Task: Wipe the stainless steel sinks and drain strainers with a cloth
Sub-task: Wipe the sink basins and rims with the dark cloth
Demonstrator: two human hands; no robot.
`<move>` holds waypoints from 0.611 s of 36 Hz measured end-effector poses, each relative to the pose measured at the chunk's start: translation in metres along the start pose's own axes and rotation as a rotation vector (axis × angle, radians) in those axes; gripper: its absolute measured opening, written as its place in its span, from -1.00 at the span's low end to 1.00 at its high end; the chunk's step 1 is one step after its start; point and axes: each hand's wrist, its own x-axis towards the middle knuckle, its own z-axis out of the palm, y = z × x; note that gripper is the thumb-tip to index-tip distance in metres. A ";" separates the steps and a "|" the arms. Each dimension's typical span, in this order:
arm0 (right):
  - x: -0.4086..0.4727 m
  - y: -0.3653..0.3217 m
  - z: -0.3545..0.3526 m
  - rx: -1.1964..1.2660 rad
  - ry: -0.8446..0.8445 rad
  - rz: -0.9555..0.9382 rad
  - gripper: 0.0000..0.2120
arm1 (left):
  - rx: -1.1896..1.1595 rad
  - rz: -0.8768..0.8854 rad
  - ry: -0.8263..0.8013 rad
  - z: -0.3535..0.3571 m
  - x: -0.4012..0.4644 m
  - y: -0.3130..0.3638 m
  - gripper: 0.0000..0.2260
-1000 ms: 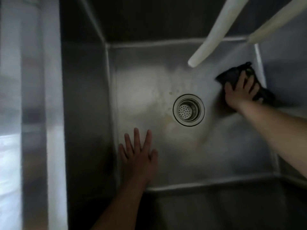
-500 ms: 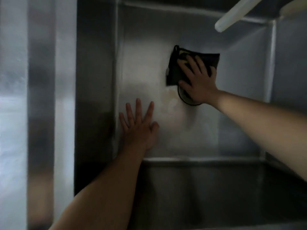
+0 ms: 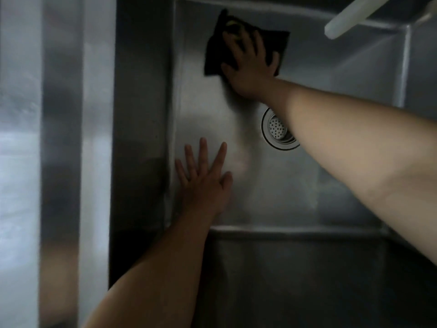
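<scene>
I look down into a deep stainless steel sink. My right hand presses flat on a black cloth at the far left of the sink floor, fingers spread over it. A yellow patch shows on the cloth near my fingertips. The round drain strainer sits in the middle of the floor, partly hidden by my right forearm. My left hand lies flat and open on the sink floor near the left wall, holding nothing.
A white hose or spout end hangs over the far right corner. The sink's left wall rises steeply, with a shiny steel ledge beyond it. The near wall is dark.
My right hand slid the cloth from the right corner across the drain to the far left of the floor, uncovering the strainer. My left hand stayed planted. The view shifted.
</scene>
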 end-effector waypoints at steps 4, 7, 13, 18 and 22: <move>-0.055 -0.020 0.024 -0.137 -0.084 -0.344 -0.39 | -0.073 -0.047 0.145 -0.017 -0.001 0.006 -0.39; -0.092 -0.002 0.032 -0.184 -0.142 -0.519 -0.40 | -0.378 -0.121 0.464 -0.038 0.001 0.005 -0.67; -0.207 0.055 0.056 -0.197 -0.191 -0.534 -0.45 | -0.386 -0.141 0.502 -0.053 0.007 0.010 -0.66; -0.252 0.135 0.042 -0.380 -0.289 -0.700 -0.47 | -0.065 -0.103 0.151 -0.027 -0.001 -0.005 -0.37; -0.194 0.173 0.012 -0.416 -0.266 -0.587 -0.40 | 0.047 -0.081 0.133 -0.014 -0.001 -0.009 -0.37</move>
